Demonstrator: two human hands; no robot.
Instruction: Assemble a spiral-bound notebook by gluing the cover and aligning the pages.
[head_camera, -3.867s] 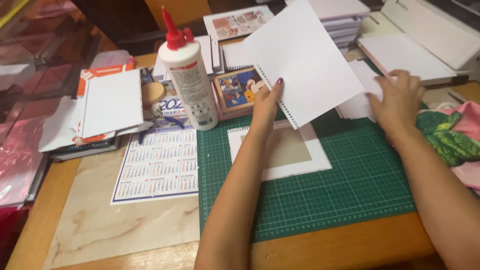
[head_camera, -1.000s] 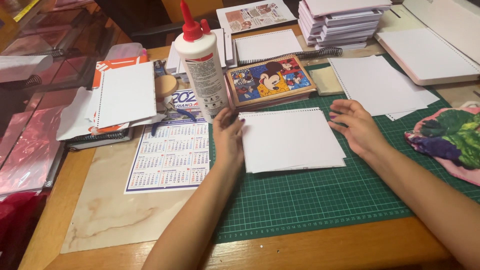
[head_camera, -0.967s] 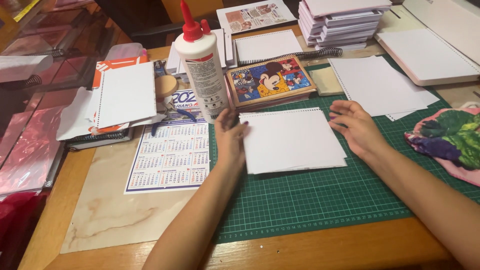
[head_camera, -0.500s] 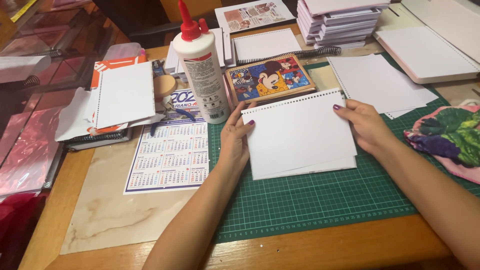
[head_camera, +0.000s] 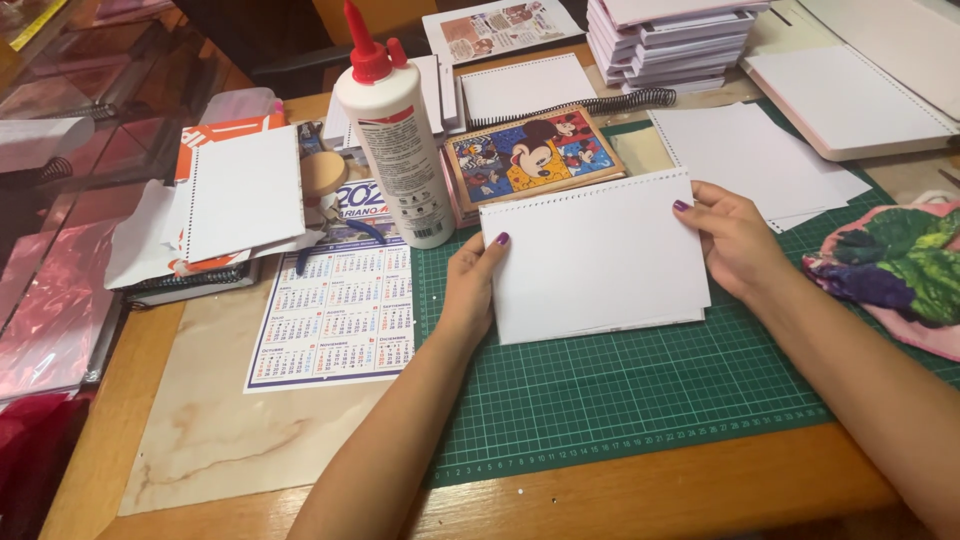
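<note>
- One view, from the head, looks down on a wooden surface (head_camera: 640, 500) with a green mat (head_camera: 620, 400).
- Both hands grip a white sheet stack (head_camera: 595, 255) by its short edges: left hand (head_camera: 470, 285) with thumb on the face, right hand (head_camera: 735, 240) likewise.
- Stack is plain white, with punched holes along its top edge, held tilted just above the mat.
- Glue bottle (head_camera: 395, 130), white with red cap, stands upright just left of the stack; its fill level cannot be told.
- Cartoon notebook (head_camera: 530, 155) lies behind the stack, partly hidden.
- Calendar (head_camera: 335, 310) lies flat beside the left hand.
- Loose sheets (head_camera: 750, 160) and floral cloth (head_camera: 900, 270) lie right; the cloth is cut off.
</note>
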